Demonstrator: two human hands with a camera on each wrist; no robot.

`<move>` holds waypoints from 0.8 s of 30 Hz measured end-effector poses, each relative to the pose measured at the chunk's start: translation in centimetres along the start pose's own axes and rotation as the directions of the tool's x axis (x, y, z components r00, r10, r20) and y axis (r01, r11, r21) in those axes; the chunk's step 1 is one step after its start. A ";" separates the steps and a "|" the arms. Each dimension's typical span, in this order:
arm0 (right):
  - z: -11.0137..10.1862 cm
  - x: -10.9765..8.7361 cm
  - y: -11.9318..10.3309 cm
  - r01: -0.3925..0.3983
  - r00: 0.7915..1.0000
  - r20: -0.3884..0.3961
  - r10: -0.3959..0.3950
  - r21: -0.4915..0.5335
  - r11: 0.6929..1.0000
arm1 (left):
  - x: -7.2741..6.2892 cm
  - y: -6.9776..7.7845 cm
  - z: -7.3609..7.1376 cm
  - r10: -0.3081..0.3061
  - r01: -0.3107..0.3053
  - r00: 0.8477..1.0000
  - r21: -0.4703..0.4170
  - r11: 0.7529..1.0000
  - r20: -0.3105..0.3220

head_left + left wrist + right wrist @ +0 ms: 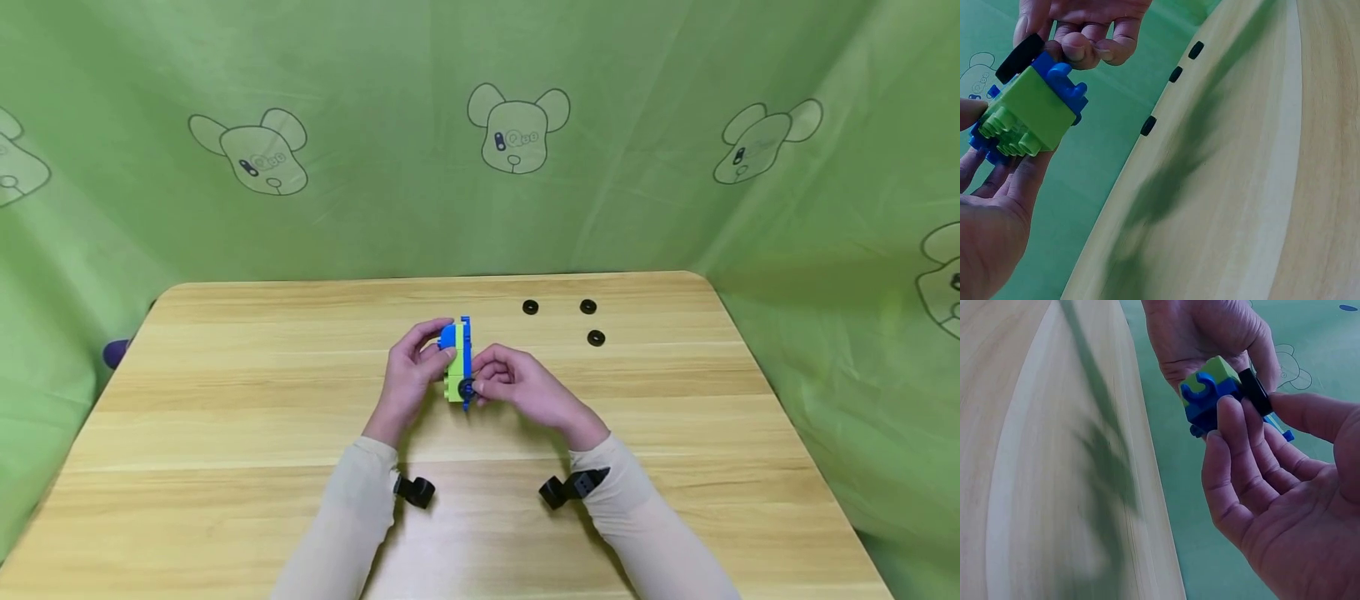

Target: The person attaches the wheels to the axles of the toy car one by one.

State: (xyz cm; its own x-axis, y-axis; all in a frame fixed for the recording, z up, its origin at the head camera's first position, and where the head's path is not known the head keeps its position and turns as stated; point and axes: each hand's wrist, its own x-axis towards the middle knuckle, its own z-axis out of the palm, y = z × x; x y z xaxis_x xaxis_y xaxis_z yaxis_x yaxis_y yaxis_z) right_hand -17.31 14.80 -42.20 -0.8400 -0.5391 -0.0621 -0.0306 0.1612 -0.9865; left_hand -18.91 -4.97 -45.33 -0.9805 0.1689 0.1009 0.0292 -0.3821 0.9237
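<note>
A toy car of lime-green and blue building bricks [457, 363] is held up above the table, tipped so its blue base faces right. My left hand [408, 367] grips it from the left, thumb on the green bricks. At the car's near end, a black toy tyre [464, 389] lies against the side of the blue base. My right hand [528, 390] pinches this tyre [1255, 392], with the thumb on its outer face and fingers against the blue base. A blue hook [1200, 387] juts from that end. Green studs [1013, 132] show in the left wrist view.
Three loose black tyres lie at the back right of the wooden table [225, 433]: one to the left [530, 307], another to the right [588, 307], and a third slightly nearer [596, 337]. A green curtain [405, 200] hangs behind the table and at its sides.
</note>
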 end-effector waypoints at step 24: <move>-8.6 -3.4 -0.1 -0.006 0.950 -0.283 -0.134 -0.445 0.896 | 0.0 0.5 -1.2 -0.027 0.029 0.998 0.040 0.999 -0.048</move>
State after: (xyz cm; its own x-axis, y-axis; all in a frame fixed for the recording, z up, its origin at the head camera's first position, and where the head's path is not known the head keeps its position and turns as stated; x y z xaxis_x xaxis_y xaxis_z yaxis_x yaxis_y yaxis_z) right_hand -19.12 23.74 -40.59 -0.9470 -0.2992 0.1167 -0.2633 0.5150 -0.8158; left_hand -19.11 -6.30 -45.28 -0.9890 0.1358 0.0581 0.0085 -0.3399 0.9404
